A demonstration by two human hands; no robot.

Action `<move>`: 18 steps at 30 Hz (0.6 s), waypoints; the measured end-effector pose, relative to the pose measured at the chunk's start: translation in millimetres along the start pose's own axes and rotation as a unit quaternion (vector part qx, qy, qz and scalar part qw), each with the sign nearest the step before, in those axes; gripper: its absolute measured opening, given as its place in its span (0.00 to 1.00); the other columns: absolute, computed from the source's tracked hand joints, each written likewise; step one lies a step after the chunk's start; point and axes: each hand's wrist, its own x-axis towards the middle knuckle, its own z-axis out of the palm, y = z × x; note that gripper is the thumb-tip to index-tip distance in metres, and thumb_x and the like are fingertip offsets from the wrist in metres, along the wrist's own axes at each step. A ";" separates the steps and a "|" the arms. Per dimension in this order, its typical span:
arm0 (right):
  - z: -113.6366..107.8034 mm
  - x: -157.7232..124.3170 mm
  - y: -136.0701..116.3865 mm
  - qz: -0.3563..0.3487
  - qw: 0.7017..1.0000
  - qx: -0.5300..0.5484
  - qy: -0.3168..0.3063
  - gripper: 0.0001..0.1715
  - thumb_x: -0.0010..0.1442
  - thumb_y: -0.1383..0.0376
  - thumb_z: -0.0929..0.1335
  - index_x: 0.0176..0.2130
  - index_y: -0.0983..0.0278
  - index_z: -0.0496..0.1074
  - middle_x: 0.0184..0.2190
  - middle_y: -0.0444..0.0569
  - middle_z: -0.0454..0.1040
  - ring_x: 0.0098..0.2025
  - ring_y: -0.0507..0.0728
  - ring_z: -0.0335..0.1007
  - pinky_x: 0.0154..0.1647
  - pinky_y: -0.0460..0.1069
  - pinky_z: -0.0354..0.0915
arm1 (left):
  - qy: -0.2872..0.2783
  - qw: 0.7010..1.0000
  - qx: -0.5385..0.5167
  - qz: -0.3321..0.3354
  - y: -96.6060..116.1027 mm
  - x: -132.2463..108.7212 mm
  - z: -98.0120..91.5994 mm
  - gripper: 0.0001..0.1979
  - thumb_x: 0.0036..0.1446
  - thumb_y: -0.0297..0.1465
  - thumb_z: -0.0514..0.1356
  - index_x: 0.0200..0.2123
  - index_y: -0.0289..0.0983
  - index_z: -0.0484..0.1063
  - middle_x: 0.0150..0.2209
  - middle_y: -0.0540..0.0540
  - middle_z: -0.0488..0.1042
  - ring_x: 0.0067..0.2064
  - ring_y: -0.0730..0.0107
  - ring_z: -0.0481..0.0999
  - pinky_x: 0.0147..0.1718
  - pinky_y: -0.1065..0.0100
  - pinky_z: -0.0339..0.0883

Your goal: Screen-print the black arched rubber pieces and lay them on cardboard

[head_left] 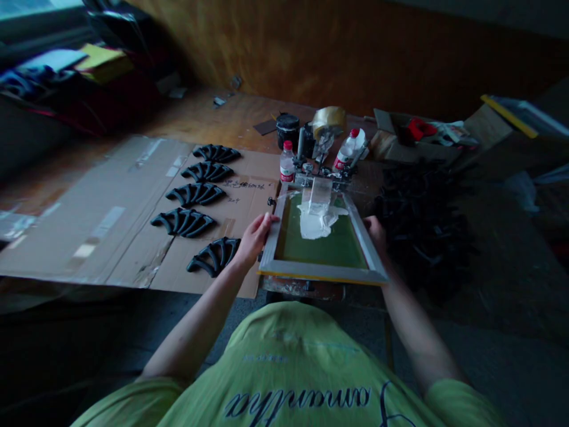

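A screen frame with grey edges and a green mesh stands in the middle, white paste and a pale block on its far half. My left hand is at its left edge, fingers curled together near a small dark clamp; whatever they pinch is too small to tell. On the right edge, my right hand is partly hidden by the frame, its fingertips out of sight. Curved black ribbed parts lie in a column on cardboard, the nearest one beside my left wrist.
Behind the frame stand two red-capped bottles, a black tub and a tape roll. A dark heap of black parts lies right. Beyond it sits an open carton. Cardboard covers the left.
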 end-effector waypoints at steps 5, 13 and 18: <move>2.7 41.4 -37.9 -0.048 0.997 -0.022 0.057 0.31 0.58 0.62 0.73 0.59 0.66 0.68 0.55 0.60 0.70 0.51 0.63 0.70 0.52 0.58 0.69 | -0.010 0.995 0.018 -0.097 -87.7 3.0 -6.3 0.41 0.53 0.49 0.65 0.66 0.40 0.62 0.35 0.47 0.77 0.30 0.70 0.74 0.26 0.73 0.65; 46.5 17.6 -87.5 -0.171 0.955 -0.145 -0.192 0.06 0.61 0.68 0.70 0.41 0.64 0.75 0.39 0.55 0.76 0.45 0.63 0.70 0.46 0.55 0.66 | -0.002 0.993 0.071 -0.090 -110.8 16.2 -9.0 0.35 0.55 0.46 0.64 0.64 0.40 0.67 0.36 0.45 0.79 0.32 0.68 0.77 0.28 0.72 0.67; 32.8 -24.3 -73.0 -0.280 0.915 -0.127 -0.262 0.15 0.62 0.76 0.62 0.41 0.64 0.76 0.39 0.52 0.78 0.43 0.59 0.72 0.43 0.51 0.64 | -0.004 0.993 0.053 -0.103 -103.3 14.9 -7.2 0.35 0.53 0.45 0.65 0.63 0.39 0.68 0.35 0.47 0.79 0.30 0.70 0.75 0.27 0.73 0.66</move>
